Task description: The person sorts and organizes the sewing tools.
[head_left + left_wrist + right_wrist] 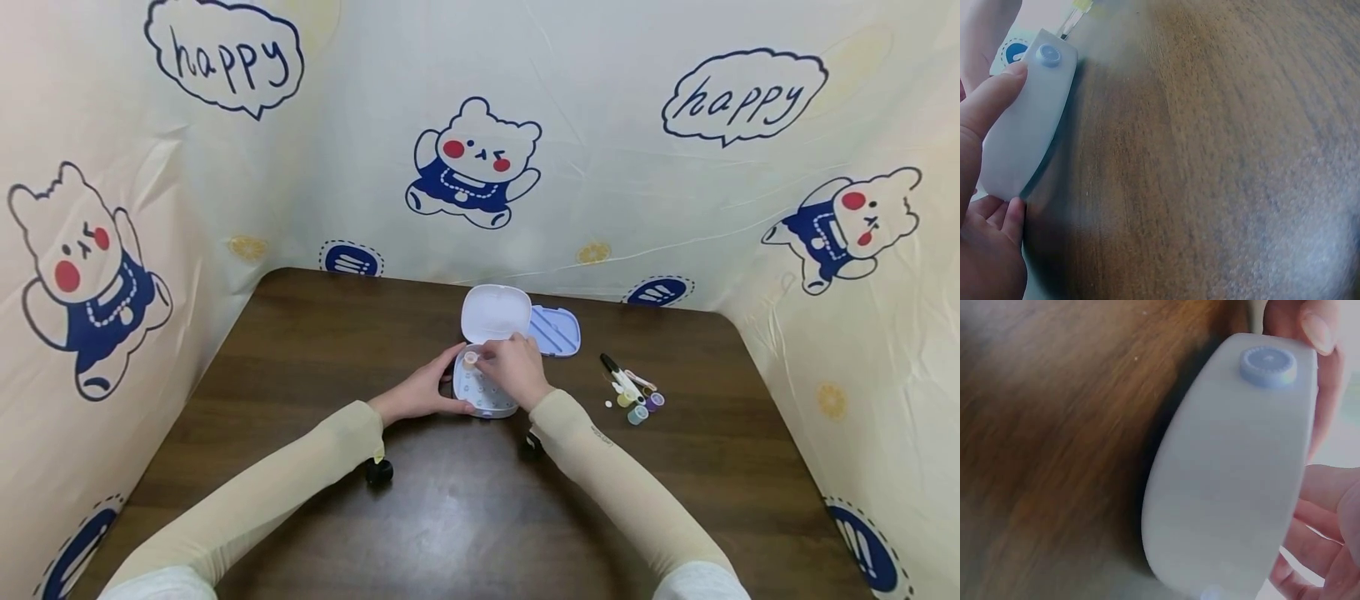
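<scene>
A pale lidded case (485,392) stands on the table with its lid (495,314) raised at the back; small prints dot its inside. My left hand (422,392) grips the case from the left, thumb along the front wall near a round blue knob (1049,55). Over the case's far side, my right hand (517,365) reaches in with curled fingers. At its fingertips, in the far left corner, is a small jar (470,358) with a pale orange tint, which it seems to pinch. In the right wrist view, the case's wall (1229,462) hides the right fingertips.
A lilac tray (557,332) with slots lies behind the case, to the right. Farther right sit a black-capped marker (619,372), a yellow jar (625,400), a teal jar (637,414) and a purple jar (655,402). Printed cloth (585,192) walls the table.
</scene>
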Demonstrator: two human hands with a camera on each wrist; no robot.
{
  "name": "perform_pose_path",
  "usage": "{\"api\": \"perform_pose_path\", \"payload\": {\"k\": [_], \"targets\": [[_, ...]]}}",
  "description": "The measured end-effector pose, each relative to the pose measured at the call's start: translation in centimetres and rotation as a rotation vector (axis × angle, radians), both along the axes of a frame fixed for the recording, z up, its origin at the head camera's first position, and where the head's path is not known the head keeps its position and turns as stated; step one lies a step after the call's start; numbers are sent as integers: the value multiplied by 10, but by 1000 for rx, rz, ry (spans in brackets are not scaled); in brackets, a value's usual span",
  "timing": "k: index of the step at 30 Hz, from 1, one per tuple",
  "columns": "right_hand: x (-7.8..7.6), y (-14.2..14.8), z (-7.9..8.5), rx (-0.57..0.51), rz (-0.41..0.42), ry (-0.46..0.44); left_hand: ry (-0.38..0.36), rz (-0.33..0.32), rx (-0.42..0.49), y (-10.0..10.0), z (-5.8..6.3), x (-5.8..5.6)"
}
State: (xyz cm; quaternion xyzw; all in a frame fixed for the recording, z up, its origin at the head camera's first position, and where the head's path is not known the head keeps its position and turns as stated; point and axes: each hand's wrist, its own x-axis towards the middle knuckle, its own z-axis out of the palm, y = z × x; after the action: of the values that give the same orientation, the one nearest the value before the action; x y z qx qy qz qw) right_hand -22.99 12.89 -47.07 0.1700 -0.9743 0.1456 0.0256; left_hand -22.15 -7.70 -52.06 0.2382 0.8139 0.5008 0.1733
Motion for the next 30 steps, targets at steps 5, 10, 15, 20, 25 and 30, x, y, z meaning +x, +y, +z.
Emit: {"api": "perform_pose_path", "payload": {"k": [5, 10, 15, 20, 25, 30], "targets": [[6, 14, 1, -77, 17, 17, -15, -7, -1, 0, 0, 2], [12, 34, 4, -173, -2, 49, -27, -1, -17, 0, 0, 1], [16, 58, 5, -236, -5, 81, -39, 11, -29, 0, 0, -1], [20, 82, 6, -279, -6, 63, -58, 21, -43, -1, 0, -1], [25, 99, 9, -286, -36, 65, -71, 25, -58, -2, 0, -1], [30, 114, 12, -279, -69, 74, -67, 25, -58, 0, 1, 0]]}}
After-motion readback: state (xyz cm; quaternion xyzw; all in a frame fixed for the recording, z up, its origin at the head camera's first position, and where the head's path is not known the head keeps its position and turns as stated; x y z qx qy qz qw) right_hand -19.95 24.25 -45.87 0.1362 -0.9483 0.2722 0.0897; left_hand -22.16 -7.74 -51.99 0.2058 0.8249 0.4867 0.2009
